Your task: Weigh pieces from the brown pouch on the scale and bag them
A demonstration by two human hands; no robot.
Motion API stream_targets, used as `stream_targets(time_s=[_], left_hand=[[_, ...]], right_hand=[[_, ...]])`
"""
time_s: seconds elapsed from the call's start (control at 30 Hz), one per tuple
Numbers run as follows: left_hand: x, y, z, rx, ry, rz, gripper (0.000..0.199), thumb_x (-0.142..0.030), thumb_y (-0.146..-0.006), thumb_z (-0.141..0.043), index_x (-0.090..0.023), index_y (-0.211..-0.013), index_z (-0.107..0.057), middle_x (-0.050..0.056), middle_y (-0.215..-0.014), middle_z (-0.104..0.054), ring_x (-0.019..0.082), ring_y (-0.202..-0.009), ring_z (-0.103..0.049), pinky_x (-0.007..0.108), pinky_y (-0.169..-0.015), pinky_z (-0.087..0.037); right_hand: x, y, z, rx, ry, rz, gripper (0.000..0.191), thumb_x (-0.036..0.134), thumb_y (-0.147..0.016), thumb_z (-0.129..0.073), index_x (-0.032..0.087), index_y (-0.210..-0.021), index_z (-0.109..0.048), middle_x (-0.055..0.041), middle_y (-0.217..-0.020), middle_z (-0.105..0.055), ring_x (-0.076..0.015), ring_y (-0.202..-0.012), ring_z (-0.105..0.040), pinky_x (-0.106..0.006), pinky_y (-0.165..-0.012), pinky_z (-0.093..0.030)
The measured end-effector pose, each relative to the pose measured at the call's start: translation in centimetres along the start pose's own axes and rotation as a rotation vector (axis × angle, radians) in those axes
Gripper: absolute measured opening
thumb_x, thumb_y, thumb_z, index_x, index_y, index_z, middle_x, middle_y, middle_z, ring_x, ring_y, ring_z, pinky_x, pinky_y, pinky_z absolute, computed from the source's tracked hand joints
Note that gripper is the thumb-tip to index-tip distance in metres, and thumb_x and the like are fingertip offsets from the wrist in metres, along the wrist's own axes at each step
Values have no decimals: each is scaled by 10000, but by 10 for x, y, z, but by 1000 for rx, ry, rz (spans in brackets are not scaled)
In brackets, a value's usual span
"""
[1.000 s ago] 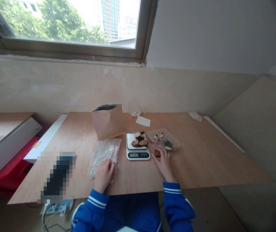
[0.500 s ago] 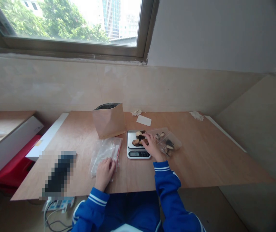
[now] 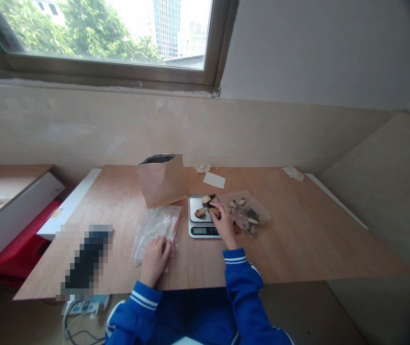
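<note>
Fingers [image 3: 216, 208] of R hand [image 3: 224, 223] were together, tips on brown-tan chunks [image 3: 200, 212] in steel pan of digital scale [image 3: 205, 231]; can't tell if clamped. L hand [image 3: 155, 256] lay on clear zip bag [image 3: 147, 235], fingers slightly apart. Clear bag of more chunks [image 3: 250, 215] just right of R hand; kraft pouch [image 3: 162, 181] behind, on plywood table [image 3: 280, 239].

Metal-framed window [image 3: 104, 72] above beige tiled wall [image 3: 64, 129]; trees [image 3: 47, 28], glass tower [image 3: 165, 28] outside; daylight.
</note>
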State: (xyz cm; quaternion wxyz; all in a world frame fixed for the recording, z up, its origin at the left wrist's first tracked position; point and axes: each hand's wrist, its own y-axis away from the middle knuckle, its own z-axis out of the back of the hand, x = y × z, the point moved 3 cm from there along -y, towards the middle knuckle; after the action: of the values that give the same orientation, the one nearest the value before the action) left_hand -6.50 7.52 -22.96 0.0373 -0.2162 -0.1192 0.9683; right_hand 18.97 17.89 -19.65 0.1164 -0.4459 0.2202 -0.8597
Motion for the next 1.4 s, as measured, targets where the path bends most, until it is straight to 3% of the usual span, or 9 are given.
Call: stream_targets(time_s=[0.17,0.3,0.5,0.67,0.77,0.93,1.03,1.2,1.4], left_hand=[[0,0,0,-20,-6,-6,297,-324,-969,-371,-212,-710,-461,21,-704,-550,199,-697,-531,331,-674,-379],[-1,0,0,-24,-10,-4,290,-318,-962,-381,-213,-707,-470,23,-700,-555,201,-690,-527,327,-660,-377],[1,1,-2,-10,-21,-1,294,-319,-967,-369,-213,-712,-470,29,-718,-564,203,-711,-540,334,-683,-389],[1,1,-2,-21,-17,-8,298,-326,-967,-369,-215,-709,-469,26,-708,-565,202,-698,-540,331,-668,-388],[0,1,-1,-24,-12,-13,297,-335,-968,-365,-216,-717,-472,26,-714,-570,202,-698,-543,329,-663,-388],[-1,0,0,-16,-13,-10,307,-333,-971,-352,-216,-708,-457,24,-705,-558,199,-699,-545,328,-670,-393],[-2,0,1,-16,-25,-12,309,-322,-967,-354,-215,-698,-461,26,-705,-564,196,-694,-547,327,-667,-395],[-2,0,2,-36,-35,-28,309,-328,-965,-360,-215,-704,-480,26,-696,-569,195,-685,-546,327,-656,-393],[-2,0,3,-24,-13,-15,289,-318,-959,-378,-214,-708,-476,27,-712,-571,203,-697,-547,333,-664,-395]], right_hand=[[-32,13,21,-179,-93,-153,288,340,-854,-556,179,-1081,-632,-117,-1093,-667,-250,-1027,-612,-444,-943,-475],[-51,25,26,-192,-136,-254,325,395,-842,-568,175,-1072,-635,-127,-1104,-682,-257,-1029,-623,-453,-937,-480],[-64,25,28,-238,-73,-257,287,362,-844,-542,160,-1022,-641,-137,-1046,-683,-259,-993,-622,-449,-916,-479],[-60,13,29,-217,181,-121,290,321,-883,-475,167,-1036,-667,-151,-1106,-599,-270,-1075,-555,-478,-969,-429],[-48,9,22,-125,330,-68,308,292,-915,-437,215,-1087,-682,-141,-1235,-519,-282,-1160,-489,-498,-1007,-382],[-28,16,9,10,398,-53,319,270,-927,-427,298,-1088,-701,-103,-1249,-510,-296,-1146,-457,-513,-975,-382],[-21,25,11,-32,365,-18,326,254,-919,-436,321,-1113,-689,-89,-1311,-459,-289,-1152,-457,-511,-983,-367],[-32,48,30,-284,397,-126,275,232,-879,-459,214,-1057,-668,-139,-1202,-491,-307,-1127,-464,-534,-969,-353],[-55,66,34,-225,285,-162,292,221,-835,-466,173,-1082,-614,-139,-1047,-533,-296,-1014,-536,-506,-911,-427]])
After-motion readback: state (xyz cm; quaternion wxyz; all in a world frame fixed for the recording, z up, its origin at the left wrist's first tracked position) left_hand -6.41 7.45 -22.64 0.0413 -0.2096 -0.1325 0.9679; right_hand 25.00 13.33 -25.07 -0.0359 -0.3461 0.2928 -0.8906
